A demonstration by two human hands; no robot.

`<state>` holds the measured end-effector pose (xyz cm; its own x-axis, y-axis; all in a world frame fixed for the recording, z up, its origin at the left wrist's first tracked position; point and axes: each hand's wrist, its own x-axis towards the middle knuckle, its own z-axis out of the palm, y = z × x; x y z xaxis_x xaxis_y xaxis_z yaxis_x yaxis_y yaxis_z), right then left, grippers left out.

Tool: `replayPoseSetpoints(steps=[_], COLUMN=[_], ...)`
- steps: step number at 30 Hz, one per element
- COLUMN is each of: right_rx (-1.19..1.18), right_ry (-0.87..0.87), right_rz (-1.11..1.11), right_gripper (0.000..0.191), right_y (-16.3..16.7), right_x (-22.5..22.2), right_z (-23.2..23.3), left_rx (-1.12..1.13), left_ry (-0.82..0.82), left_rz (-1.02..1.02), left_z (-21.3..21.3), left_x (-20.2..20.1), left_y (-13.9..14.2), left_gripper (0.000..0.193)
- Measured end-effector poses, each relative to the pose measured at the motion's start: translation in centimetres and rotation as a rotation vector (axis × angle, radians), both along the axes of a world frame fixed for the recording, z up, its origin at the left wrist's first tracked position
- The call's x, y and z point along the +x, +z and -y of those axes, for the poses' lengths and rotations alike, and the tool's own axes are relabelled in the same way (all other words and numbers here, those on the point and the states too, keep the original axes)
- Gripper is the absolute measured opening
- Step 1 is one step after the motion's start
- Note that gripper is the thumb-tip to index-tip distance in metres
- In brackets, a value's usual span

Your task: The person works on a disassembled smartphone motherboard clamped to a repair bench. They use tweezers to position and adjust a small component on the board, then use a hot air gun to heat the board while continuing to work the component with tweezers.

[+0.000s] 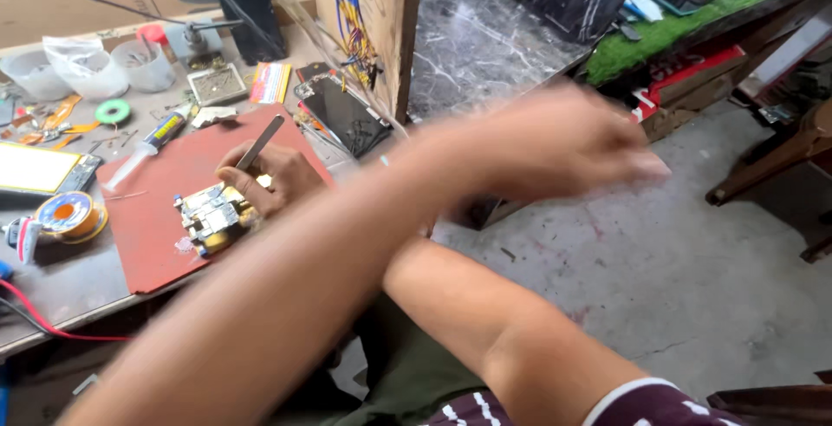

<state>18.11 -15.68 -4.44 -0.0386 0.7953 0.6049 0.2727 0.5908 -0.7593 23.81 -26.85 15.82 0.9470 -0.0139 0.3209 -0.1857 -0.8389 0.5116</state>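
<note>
Carefully: your right hand (273,179) pinches the metal tweezers (260,142) beside the small circuit board (211,215), probably light, stiff and fragile, best held by its edges; left hand (563,140) blurred, grip unreadable.

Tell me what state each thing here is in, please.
right hand: closed on tweezers
left hand: raised, blurred, grip unclear
circuit board: lying on red mat
syringe tube: lying on its side
solder spool: lying flat
plastic cup: upright
</note>
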Motion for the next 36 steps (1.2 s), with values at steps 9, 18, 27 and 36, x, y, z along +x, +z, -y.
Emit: replayPoseSetpoints(steps=[9,18,27,36], right_rx=[0.058,0.055,0.038,-0.03], right_ry=[-0.033,-0.04,-0.019,0.043], right_rz=[-0.051,-0.052,-0.071,-0.104], right_gripper=[0.019,0.019,0.019,0.021], right_y=[1.2,0.4,-1.2,-0.7], right_x=[-0.1,0.0,0.7,1.1], right_z=[-0.1,-0.2,-1.8,-1.9], left_rx=[0.103,0.092,-0.286,-1.796], left_ry=[-0.137,0.171,0.308,-0.174], left_rz=[-0.762,-0.503,0.34,1.027], left_z=[8.6,10.6,13.1,13.0], left_x=[2.1,-5.9,-10.6,-12.8], left_y=[-17.1,-10.9,-17.7,-16.2], left_gripper=[0.049,0.048,0.048,0.08])
